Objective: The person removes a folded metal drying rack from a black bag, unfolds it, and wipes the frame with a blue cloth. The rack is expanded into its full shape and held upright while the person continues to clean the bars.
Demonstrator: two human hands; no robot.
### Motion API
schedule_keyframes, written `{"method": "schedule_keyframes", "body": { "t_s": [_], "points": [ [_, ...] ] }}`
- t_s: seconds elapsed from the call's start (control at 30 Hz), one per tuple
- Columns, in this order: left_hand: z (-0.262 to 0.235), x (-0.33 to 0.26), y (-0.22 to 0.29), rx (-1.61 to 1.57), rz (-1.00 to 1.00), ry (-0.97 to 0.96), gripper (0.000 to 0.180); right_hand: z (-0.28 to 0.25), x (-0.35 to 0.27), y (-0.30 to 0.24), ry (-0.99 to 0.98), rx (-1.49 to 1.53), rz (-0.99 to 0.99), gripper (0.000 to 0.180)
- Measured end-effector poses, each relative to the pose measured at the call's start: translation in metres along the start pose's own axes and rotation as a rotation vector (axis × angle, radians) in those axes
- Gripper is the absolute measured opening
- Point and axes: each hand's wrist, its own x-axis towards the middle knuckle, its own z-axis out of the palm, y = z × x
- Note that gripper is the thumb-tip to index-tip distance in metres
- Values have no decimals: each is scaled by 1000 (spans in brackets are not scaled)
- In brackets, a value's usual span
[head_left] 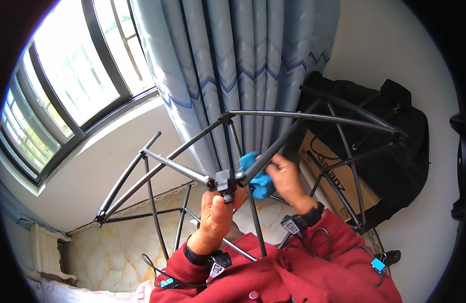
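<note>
A folding metal frame (pixel 304 115) of dark tubes with black plastic joints stands opened out in front of me. My left hand (pixel 215 219) is closed round it just below a black plastic joint (pixel 224 182) at the near middle. To the right of that joint, my right hand (pixel 289 182) holds a bright blue cloth (pixel 264 186) against a slanting tube. Part of the cloth shows on the far side of this tube, and some of my right fingers are hidden behind it. Both wrists wear black straps with small devices.
Behind the frame hangs a light blue curtain (pixel 233 60), with a window (pixel 71 76) to its left. A brown cardboard box (pixel 339 177) and a large black bag (pixel 410 136) lie at the right by the wall. Marble-patterned floor (pixel 117 247) shows below, beside white furniture (pixel 46 252).
</note>
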Motion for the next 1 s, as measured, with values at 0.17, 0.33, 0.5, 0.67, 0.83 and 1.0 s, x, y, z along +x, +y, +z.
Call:
{"method": "schedule_keyframes", "body": {
  "t_s": [0.17,0.33,0.5,0.67,0.83,1.0],
  "points": [
    [0,7,-10,90,125,10,60,-33,6,-79,-225,1033,118,52],
    [-8,14,-28,107,28,135,57,11,-9,-99,-356,1152,282,45],
    [-22,8,-35,-21,52,48,53,0,20,-71,-151,1165,261,41],
    [-32,7,-35,-18,201,4,62,-23,54,-66,-58,1140,180,40],
    [-48,18,-27,-30,141,3,70,-19,93,-78,-228,1055,182,23],
    [-56,2,-28,-47,9,2,79,-6,99,-61,-183,992,268,28]
  ]
}}
